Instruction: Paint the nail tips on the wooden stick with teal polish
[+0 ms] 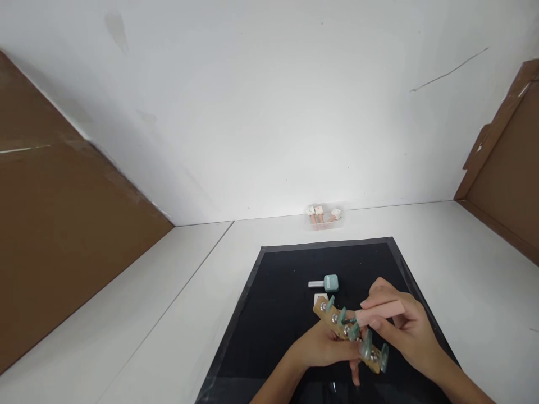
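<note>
My left hand (322, 348) grips a tan nail display strip (340, 326) from below. Several teal-green false nails (368, 343) stand along it on silver pegs. Between the fingers and thumb of my right hand (404, 325) is a nail polish brush (381, 312) with a long pink, squared handle. Its dark tip is at one of the middle nails; whether it touches cannot be made out. Just behind the strip's far end is a small white square object (320, 298), partly hidden. A teal nail polish bottle (330, 283) with a silver cap lies on its side beyond it.
Under my hands lies a black mat (286, 314) with taped edges on a white table (202, 297). A clear plastic box (324, 224) by the wall holds several pink-handled pieces with white square ends. Brown cardboard panels (76, 213) stand on both sides.
</note>
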`<move>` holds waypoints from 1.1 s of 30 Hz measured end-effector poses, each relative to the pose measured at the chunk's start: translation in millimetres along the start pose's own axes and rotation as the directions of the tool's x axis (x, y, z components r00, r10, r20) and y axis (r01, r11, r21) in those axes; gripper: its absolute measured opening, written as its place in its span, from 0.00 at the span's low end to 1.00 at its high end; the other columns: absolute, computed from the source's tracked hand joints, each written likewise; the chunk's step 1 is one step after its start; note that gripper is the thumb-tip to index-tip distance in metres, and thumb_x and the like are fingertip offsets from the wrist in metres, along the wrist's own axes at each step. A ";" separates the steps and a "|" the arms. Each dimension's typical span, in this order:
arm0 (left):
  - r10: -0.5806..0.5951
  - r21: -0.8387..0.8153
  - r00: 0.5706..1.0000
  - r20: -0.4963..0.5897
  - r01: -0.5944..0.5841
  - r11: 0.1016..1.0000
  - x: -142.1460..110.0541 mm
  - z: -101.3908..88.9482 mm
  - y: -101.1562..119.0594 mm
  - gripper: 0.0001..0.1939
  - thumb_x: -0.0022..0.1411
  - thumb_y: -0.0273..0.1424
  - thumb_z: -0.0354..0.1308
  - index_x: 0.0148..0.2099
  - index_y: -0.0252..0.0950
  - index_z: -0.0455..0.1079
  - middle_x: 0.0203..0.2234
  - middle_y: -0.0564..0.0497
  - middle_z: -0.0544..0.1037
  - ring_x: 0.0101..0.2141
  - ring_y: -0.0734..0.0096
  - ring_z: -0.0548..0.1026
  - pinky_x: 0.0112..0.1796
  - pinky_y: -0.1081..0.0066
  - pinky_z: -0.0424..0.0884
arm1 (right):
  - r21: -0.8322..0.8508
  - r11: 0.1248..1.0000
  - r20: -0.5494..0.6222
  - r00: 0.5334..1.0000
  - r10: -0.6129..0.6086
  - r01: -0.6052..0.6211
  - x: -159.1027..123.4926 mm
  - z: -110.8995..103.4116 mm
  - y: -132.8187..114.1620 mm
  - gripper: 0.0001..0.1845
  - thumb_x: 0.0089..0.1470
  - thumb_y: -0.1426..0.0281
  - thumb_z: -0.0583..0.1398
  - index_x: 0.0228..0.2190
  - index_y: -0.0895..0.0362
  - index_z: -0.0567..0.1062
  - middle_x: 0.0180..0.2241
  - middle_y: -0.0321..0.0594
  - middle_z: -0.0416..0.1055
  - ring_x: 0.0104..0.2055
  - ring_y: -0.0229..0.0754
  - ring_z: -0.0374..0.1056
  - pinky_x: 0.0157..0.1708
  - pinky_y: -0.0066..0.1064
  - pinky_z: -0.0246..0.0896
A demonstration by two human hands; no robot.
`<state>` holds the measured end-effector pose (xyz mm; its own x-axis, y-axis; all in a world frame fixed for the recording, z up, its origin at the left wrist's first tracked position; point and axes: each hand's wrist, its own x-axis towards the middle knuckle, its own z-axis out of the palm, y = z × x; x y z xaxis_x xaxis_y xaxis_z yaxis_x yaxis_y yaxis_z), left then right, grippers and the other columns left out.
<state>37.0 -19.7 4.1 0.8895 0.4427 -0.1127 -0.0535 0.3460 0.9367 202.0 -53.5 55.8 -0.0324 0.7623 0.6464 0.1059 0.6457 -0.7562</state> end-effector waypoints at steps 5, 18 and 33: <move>-0.003 -0.023 1.000 -0.015 0.003 1.000 -0.5 1.6 1.6 0.25 0.48 0.49 0.64 0.31 0.32 0.64 0.16 0.59 0.65 0.17 0.80 0.68 0.23 0.75 0.70 | -0.041 0.999 -0.032 0.999 0.027 -0.029 0.0 0.3 0.2 0.06 0.55 0.69 0.62 0.27 0.51 0.79 0.25 0.38 0.77 0.26 0.39 0.69 0.23 0.30 0.66; 0.051 -0.067 0.999 0.005 -0.050 0.996 0.0 0.7 -1.5 0.22 0.49 0.46 0.65 0.33 0.31 0.66 0.19 0.57 0.68 0.19 0.82 0.69 0.24 0.76 0.72 | -0.017 0.999 -0.036 0.999 0.039 -0.040 -0.4 0.5 -1.5 0.07 0.54 0.67 0.62 0.26 0.51 0.79 0.24 0.39 0.76 0.25 0.41 0.69 0.22 0.32 0.66; 0.006 -0.028 1.000 -0.015 -0.006 1.000 -0.4 1.0 1.5 0.23 0.47 0.47 0.65 0.30 0.32 0.64 0.21 0.56 0.68 0.20 0.80 0.70 0.25 0.75 0.72 | -0.028 0.998 -0.041 0.998 0.050 -0.051 -0.4 2.2 -0.1 0.07 0.55 0.66 0.62 0.27 0.51 0.80 0.25 0.39 0.77 0.26 0.41 0.69 0.23 0.32 0.67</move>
<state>37.0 -20.2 5.9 0.8825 0.4567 -0.1121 -0.0716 0.3662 0.9278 199.9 -53.8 55.4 0.0135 0.7912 0.6114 0.1349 0.6044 -0.7852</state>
